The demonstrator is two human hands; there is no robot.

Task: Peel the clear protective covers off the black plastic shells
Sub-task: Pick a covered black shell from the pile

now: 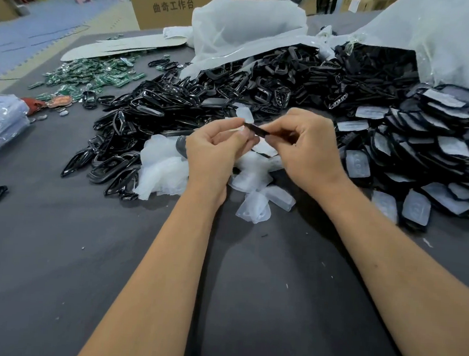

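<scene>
1. While I look down through the head camera, my right hand (308, 147) pinches one end of a black plastic shell (256, 129), seen edge-on; its long axis runs left to right between my hands, tilted slightly down toward the right.
2. My left hand (216, 148) has its fingers curled at the shell's left end, where a clear protective cover (245, 114) stands up above it. I cannot tell whether the cover has come fully free.
3. The free end of the shell points toward my left hand, so I judge the peel should run leftward, away from the right hand's grip.
4. Shed covers (257, 196) lie just below my hands on the grey table (163, 284); still-covered shells (426, 153) are heaped to the right, bare black frames (137, 119) to the left.
</scene>
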